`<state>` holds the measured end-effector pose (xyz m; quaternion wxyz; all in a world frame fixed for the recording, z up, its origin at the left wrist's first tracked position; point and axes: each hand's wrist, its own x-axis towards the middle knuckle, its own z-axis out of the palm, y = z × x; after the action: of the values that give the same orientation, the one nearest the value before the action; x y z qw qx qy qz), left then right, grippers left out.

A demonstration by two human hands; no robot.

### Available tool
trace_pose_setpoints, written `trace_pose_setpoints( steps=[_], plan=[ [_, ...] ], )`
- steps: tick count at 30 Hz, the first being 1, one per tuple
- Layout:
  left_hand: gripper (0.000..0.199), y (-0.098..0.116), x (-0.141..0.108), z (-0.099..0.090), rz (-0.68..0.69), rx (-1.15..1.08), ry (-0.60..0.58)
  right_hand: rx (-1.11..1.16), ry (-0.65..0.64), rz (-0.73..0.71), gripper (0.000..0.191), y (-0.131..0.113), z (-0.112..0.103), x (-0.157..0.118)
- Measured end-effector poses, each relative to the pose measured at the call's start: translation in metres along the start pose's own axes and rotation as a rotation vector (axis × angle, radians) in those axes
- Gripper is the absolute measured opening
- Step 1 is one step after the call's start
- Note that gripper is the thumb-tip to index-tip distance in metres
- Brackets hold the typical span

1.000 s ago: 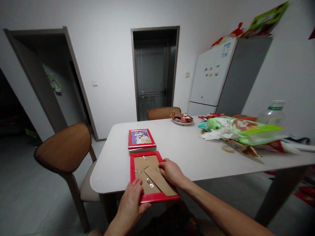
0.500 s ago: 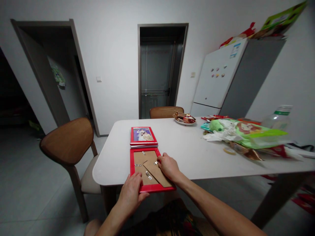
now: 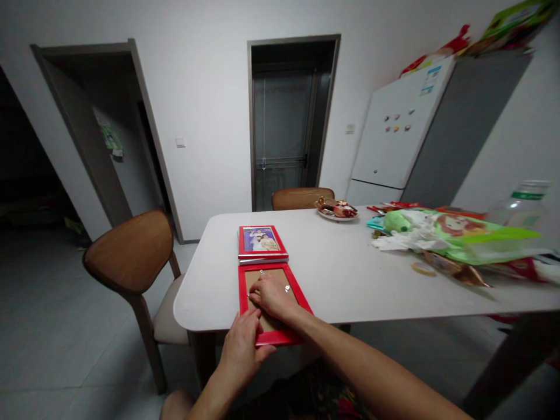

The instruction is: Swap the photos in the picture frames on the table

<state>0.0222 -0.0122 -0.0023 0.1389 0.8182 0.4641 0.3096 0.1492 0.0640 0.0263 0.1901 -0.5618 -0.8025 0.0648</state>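
Observation:
A red picture frame [image 3: 280,336] lies face down at the table's near edge, its brown backing board [image 3: 275,272] showing small metal clips. My left hand [image 3: 242,338] grips the frame's near left corner, thumb at the near edge and fingers on top. Across the backing reaches my right hand [image 3: 270,296], its fingers pinched together at the left side of the board near a clip; what they hold, if anything, is hidden. Just beyond, a second red frame [image 3: 262,255] with a photo of people lies face up on top of another frame.
On the white table [image 3: 350,262] are a plate of food [image 3: 336,211], a green plastic bag [image 3: 472,236], a tape roll [image 3: 423,269] and a clear bottle [image 3: 522,204]. Wooden chairs stand left [image 3: 131,251] and behind [image 3: 301,198].
My right hand has moved left from the frame's right side to the backing's left side. The backing's raised stand flap is now hidden under that hand. The view has shifted slightly.

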Motion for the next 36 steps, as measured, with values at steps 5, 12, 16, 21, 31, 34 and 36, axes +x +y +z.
trace_pose_setpoints(
  steps=[5,12,16,21,31,34,36],
  plan=[
    [0.053,0.001,-0.001,0.0,-0.017,-0.013,0.005,-0.022,0.039,0.053,0.022,0.001,0.008,0.007],
    [0.034,-0.001,-0.001,0.001,-0.04,-0.05,-0.015,-0.084,0.111,0.185,0.029,0.028,0.003,0.015],
    [0.031,-0.002,0.002,0.001,-0.043,-0.057,-0.029,-0.079,0.075,0.144,0.027,0.03,0.003,0.018],
    [0.027,-0.001,0.003,0.0,-0.044,-0.074,-0.025,-0.056,0.056,0.115,0.03,0.027,0.001,0.018],
    [0.026,-0.007,0.005,0.002,-0.033,-0.068,-0.046,-0.05,0.029,0.087,0.034,0.039,-0.023,-0.047],
    [0.025,-0.006,0.004,0.003,-0.032,-0.076,-0.036,-0.062,0.046,0.091,0.034,0.035,-0.022,-0.057],
    [0.029,-0.005,0.003,0.004,-0.035,-0.092,-0.032,-0.011,0.045,0.113,0.036,0.033,-0.023,-0.055]
  ],
)
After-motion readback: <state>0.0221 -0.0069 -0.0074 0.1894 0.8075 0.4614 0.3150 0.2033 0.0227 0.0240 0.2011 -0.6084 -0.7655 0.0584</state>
